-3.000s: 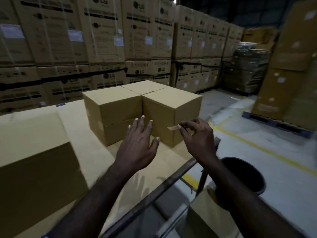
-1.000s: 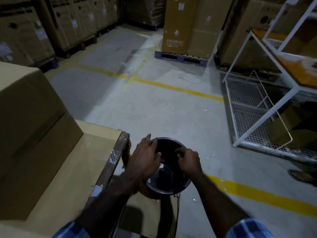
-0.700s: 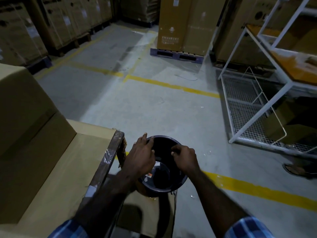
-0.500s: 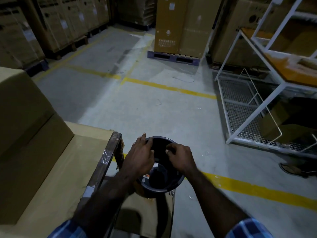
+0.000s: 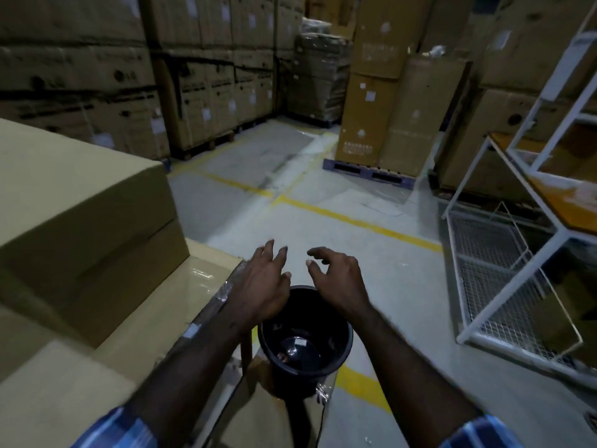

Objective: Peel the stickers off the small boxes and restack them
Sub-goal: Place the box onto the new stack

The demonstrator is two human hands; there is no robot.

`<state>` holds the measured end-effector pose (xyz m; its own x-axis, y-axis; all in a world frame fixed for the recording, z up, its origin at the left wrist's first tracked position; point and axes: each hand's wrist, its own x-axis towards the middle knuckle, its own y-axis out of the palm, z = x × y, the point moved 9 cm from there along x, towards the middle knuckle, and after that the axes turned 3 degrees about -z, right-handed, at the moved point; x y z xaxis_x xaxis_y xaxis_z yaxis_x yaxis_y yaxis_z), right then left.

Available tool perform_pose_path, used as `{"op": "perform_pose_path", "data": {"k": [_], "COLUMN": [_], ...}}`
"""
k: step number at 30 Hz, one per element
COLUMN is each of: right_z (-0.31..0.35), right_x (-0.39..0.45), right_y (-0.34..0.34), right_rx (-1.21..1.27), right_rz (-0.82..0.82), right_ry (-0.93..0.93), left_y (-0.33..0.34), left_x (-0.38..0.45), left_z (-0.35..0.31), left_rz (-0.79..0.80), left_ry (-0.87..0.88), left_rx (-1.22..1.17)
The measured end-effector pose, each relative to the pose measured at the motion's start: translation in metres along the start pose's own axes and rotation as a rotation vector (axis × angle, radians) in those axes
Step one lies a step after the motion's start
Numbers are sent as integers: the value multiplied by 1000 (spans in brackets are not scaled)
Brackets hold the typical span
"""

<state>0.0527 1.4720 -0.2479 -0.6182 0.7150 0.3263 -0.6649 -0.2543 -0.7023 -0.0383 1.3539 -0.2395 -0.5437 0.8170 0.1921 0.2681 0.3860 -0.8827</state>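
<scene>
Black plastic showed directly beneath your wrists: the bin (image 5: 305,337) stood beside the counter (image 5: 135,321), its far rim hidden behind your hands. Inside it you could make out a pale scrap near the bottom, but the gloom and glare made it too unclear to call a sticker for certain. Your left hand (image 5: 263,286) hovered above the bin's left rim with its fingers (image 5: 273,253) straight and spread, holding nothing. Your right hand (image 5: 337,279) hung above the right rim, fingers (image 5: 318,253) loosely curled and apart, thumb clear of them, also holding nothing. Neither hand touched the bin as far as the view showed.

One box (image 5: 80,215) sat on the counter to your left, well apart from both hands; its left side ran off the frame, and no sticker was visible on the faces turned your way. A second cardboard surface at the lower left was blurred and cut off, so you could not tell whether it was another box. The counter's near edge, wrapped in shiny film, was partly covered by your left forearm. Your checked sleeves (image 5: 478,431) were clipped by the bottom edge. A white rack (image 5: 517,221) stood at the right, partly out of frame.
</scene>
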Motion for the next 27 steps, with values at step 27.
{"op": "perform_pose_path", "data": {"k": [27], "right_z": [418], "right_x": [-208], "right_y": [20], "right_rx": [452], "right_rz": [52], "right_ry": [-738], "left_y": [-306], "left_x": [-372], "left_z": [116], "left_rz": [-623], "left_ry": [-455], "left_rx": [197]}}
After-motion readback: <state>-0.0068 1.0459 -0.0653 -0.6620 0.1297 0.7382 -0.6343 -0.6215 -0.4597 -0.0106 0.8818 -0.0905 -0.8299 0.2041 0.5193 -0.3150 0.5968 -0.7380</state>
